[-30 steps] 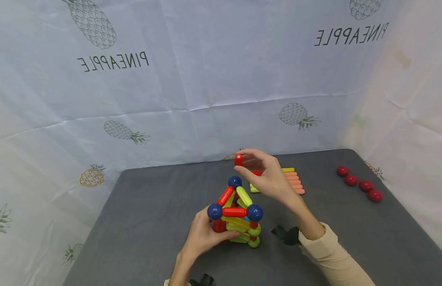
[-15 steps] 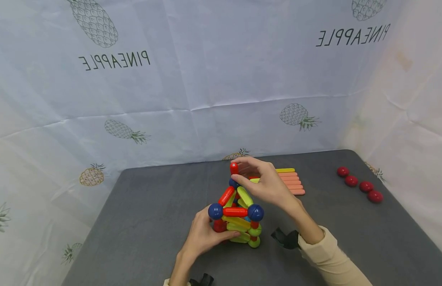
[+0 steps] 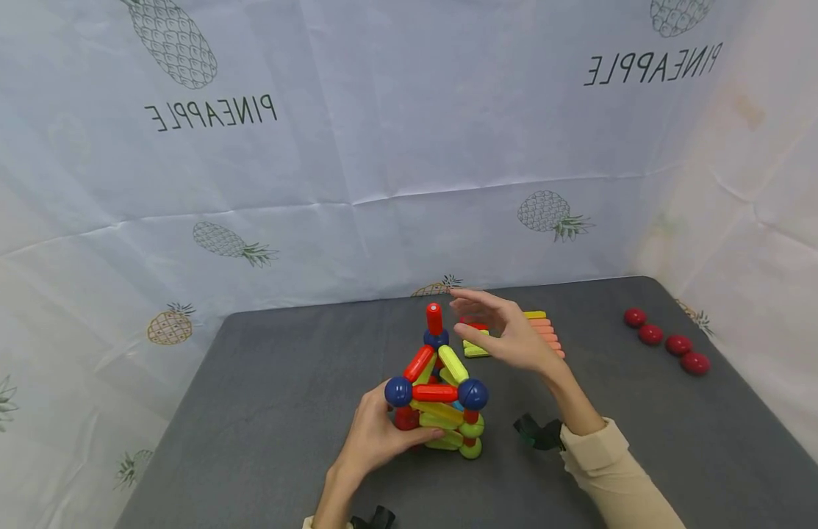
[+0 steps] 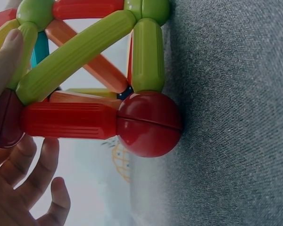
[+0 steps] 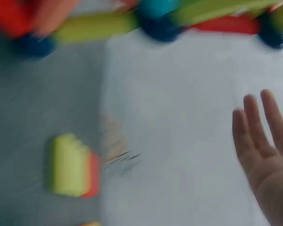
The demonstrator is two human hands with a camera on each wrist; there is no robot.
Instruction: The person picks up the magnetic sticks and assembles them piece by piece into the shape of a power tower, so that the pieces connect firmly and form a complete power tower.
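A tower of magnetic rods and balls point(image 3: 435, 393) stands on the grey table. My left hand point(image 3: 369, 433) grips its lower left side, thumb across the front; the left wrist view shows a red ball point(image 4: 151, 125) at its base, right at the table surface. Navy balls join the upper rods, and a short red rod point(image 3: 434, 319) stands upright on the topmost navy ball point(image 3: 436, 339). Just right of that rod is my right hand point(image 3: 511, 338), fingers spread and holding nothing. Those fingers point(image 5: 271, 113) also appear extended in the right wrist view.
Behind the right hand lie green rods point(image 3: 476, 348) and peach rods point(image 3: 544, 334), laid side by side with red and yellow ones. Several red balls point(image 3: 650, 334) sit in a line near the table's right edge. A white pineapple-print cloth point(image 3: 356, 147) hangs behind the table.
The right hand lowered the red rod onto the top navy ball, let go of it and drew back to the right. The left hand has stayed in place on the tower.
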